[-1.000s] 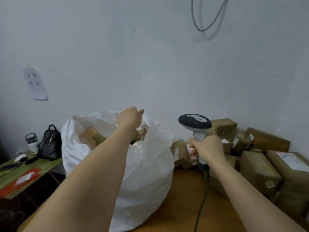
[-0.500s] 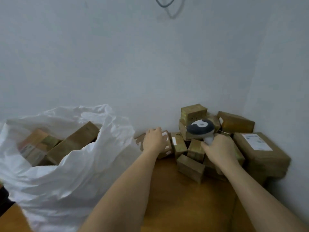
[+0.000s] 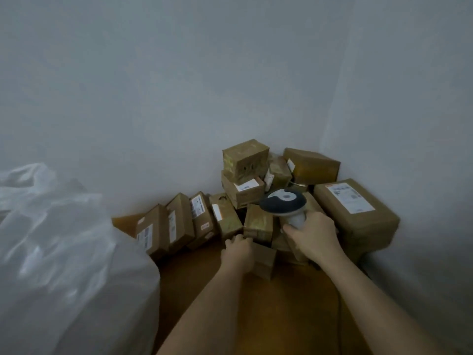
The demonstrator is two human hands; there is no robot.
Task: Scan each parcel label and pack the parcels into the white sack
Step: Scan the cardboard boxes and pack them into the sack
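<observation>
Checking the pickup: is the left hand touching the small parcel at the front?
Touching. The head view shows the left hand with fingers curled over the small parcel.

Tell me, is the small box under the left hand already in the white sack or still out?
Out. The small box lies on the wooden table under the left hand, apart from the white sack.

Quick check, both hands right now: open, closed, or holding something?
Left hand: fingers curled over the top edge of a small brown parcel, gripping it.
Right hand: holds the barcode scanner by its handle.
</observation>
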